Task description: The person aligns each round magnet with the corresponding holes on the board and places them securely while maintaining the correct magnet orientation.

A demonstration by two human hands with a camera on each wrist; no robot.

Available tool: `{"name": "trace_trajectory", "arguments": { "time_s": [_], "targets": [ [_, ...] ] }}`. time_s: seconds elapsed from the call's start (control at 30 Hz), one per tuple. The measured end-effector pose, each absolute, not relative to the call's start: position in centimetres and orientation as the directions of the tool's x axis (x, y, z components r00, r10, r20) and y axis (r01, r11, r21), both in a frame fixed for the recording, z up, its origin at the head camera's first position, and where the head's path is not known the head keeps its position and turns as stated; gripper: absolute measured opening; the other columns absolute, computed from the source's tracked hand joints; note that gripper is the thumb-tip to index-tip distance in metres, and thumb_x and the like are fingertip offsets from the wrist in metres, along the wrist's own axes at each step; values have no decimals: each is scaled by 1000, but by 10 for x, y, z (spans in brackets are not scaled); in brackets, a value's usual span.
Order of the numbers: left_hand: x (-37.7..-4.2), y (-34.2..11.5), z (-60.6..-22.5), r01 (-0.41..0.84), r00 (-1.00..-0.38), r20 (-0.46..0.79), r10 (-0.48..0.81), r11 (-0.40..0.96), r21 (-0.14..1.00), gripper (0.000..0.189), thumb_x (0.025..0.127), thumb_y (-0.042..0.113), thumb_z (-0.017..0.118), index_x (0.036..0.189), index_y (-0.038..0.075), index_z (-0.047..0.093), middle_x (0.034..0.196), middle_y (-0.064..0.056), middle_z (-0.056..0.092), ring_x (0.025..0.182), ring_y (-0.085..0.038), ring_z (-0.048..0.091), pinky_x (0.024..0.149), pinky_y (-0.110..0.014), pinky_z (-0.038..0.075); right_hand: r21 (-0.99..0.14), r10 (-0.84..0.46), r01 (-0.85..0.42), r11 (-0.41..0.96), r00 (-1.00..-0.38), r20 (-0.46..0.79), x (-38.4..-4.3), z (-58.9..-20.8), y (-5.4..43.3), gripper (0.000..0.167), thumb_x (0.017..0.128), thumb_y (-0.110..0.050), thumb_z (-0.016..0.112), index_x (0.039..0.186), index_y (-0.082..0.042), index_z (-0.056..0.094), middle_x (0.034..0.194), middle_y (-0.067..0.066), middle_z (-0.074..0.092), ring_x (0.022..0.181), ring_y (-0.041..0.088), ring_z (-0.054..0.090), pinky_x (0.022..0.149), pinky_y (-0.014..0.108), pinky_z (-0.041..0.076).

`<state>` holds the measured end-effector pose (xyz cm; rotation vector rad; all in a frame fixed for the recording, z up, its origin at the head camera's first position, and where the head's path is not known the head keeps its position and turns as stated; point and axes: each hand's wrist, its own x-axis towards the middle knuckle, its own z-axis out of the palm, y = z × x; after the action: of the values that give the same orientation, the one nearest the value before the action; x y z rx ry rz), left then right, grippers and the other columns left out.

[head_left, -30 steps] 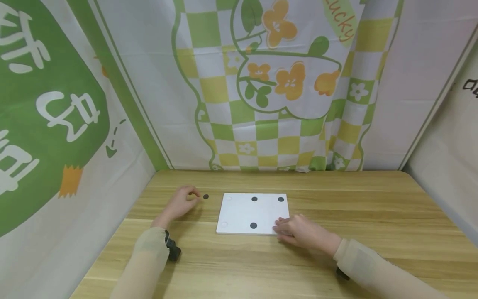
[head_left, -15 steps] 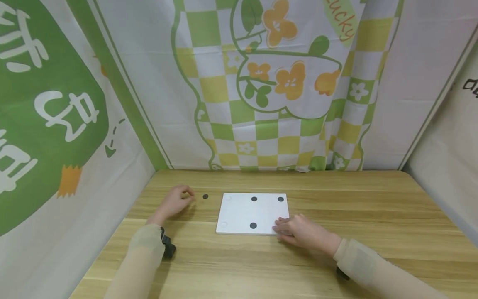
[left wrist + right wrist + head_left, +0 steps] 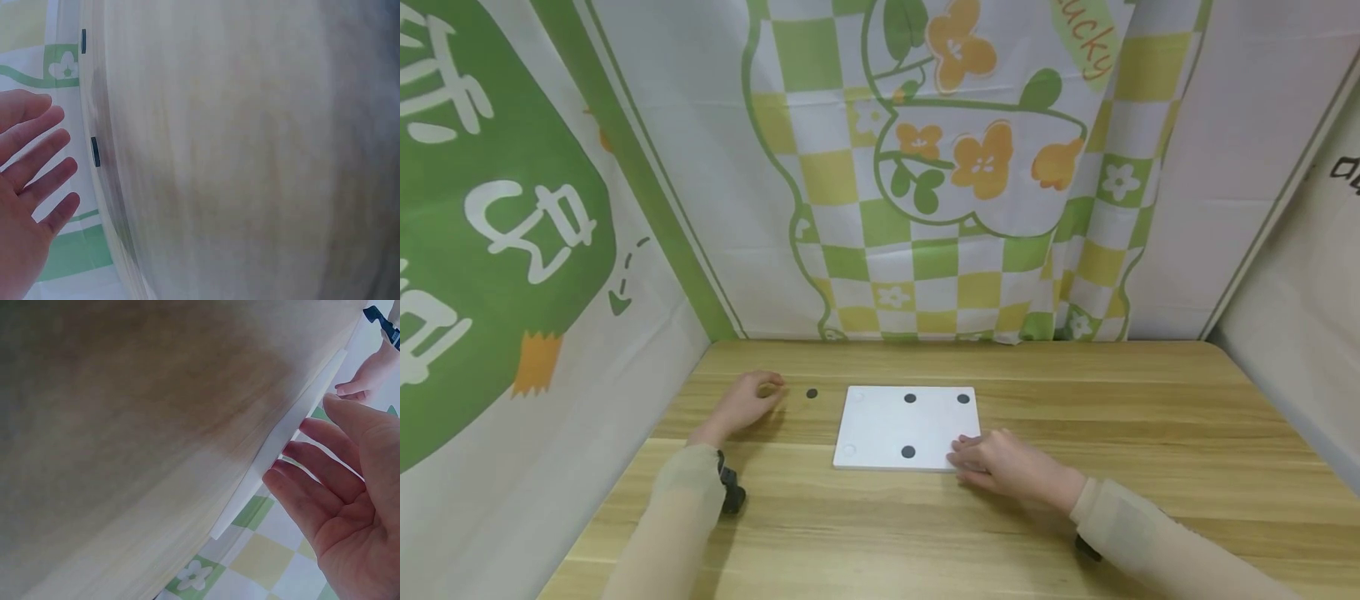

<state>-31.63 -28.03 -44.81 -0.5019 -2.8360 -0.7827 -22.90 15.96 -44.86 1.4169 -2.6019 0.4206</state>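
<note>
A white rectangular board [image 3: 880,427] lies on the wooden table, with several dark round discs on it, one being the front-middle disc [image 3: 908,452]. Two faint pale round spots mark its left side. My right hand [image 3: 1003,462] rests its fingertips on the board's front right corner, covering what lies there. In the right wrist view, the fingers [image 3: 315,469] lie on the board [image 3: 275,444], with the thumb apart from them. A loose dark disc [image 3: 812,393] sits left of the board. Left of that disc, my left hand [image 3: 747,402] holds nothing, its fingers relaxed.
The wooden table [image 3: 880,542] extends around the board. A patterned curtain [image 3: 925,292] hangs behind its far edge, and a printed cloth [image 3: 647,350] stands along the left. In the left wrist view, two dark flat pieces, including the lower piece [image 3: 95,152], appear edge-on.
My left hand has drawn back a little leftward, away from the loose disc. The right hand and the board have stayed in place.
</note>
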Motion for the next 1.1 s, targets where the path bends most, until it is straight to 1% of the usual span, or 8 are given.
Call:
{"name": "trace_trajectory", "arguments": {
  "time_s": [0.17, 0.27, 0.4, 0.6, 0.77, 0.9, 1.1],
  "targets": [
    [-317, -283, -449, 355, -934, 215, 286, 813, 462, 30, 90, 10, 60, 116, -4, 62, 129, -28, 55, 121, -46, 48, 106, -59, 34, -174, -795, -832, 526, -554, 245, -229, -448, 159, 26, 89, -21, 66, 110, -6, 70, 112, 10, 69, 107, 24, 66, 89, 39, 55],
    [-319, -287, -451, 354, -935, 195, 296, 814, 460, 32, 89, 10, 61, 118, -3, 62, 131, -27, 53, 123, -47, 47, 107, -60, 34, -178, -796, -835, 521, -550, 253, -229, -449, 159, 26, 89, -22, 67, 109, -7, 71, 111, 10, 69, 106, 23, 66, 88, 38, 55],
    [-321, -292, -453, 358, -934, 172, 314, 822, 442, 34, 89, 10, 62, 120, -2, 61, 133, -27, 52, 123, -47, 47, 106, -60, 35, -186, -795, -839, 512, -544, 266, -230, -450, 160, 25, 88, -22, 68, 108, -7, 71, 110, 10, 70, 106, 23, 66, 88, 36, 56],
    [-320, -296, -453, 355, -935, 149, 323, 818, 453, 37, 88, 10, 63, 122, -3, 60, 135, -27, 50, 125, -46, 45, 106, -59, 35, -185, -793, -837, 516, -548, 266, -229, -449, 160, 25, 87, -22, 68, 108, -7, 71, 110, 10, 70, 105, 23, 66, 88, 37, 56],
    [-322, -299, -454, 362, -932, 144, 333, 819, 446, 39, 87, 10, 65, 123, -3, 60, 134, -27, 51, 125, -46, 44, 106, -60, 34, -184, -793, -840, 511, -543, 277, -229, -449, 160, 24, 87, -21, 68, 107, -7, 72, 109, 10, 70, 105, 23, 66, 87, 36, 56],
    [-324, -303, -456, 359, -933, 141, 332, 811, 462, 40, 85, 8, 67, 123, -3, 60, 132, -27, 53, 125, -47, 44, 107, -61, 32, -179, -796, -847, 501, -532, 288, -230, -449, 160, 24, 87, -21, 69, 106, -7, 72, 109, 11, 70, 104, 23, 67, 86, 36, 56],
    [-324, -307, -457, 357, -934, 151, 325, 810, 465, 39, 84, 7, 67, 122, -4, 60, 129, -28, 55, 124, -48, 44, 107, -62, 30, -178, -800, -846, 502, -533, 276, -231, -450, 160, 25, 88, -22, 68, 107, -7, 72, 109, 10, 70, 105, 22, 66, 87, 34, 56]
  ]
}}
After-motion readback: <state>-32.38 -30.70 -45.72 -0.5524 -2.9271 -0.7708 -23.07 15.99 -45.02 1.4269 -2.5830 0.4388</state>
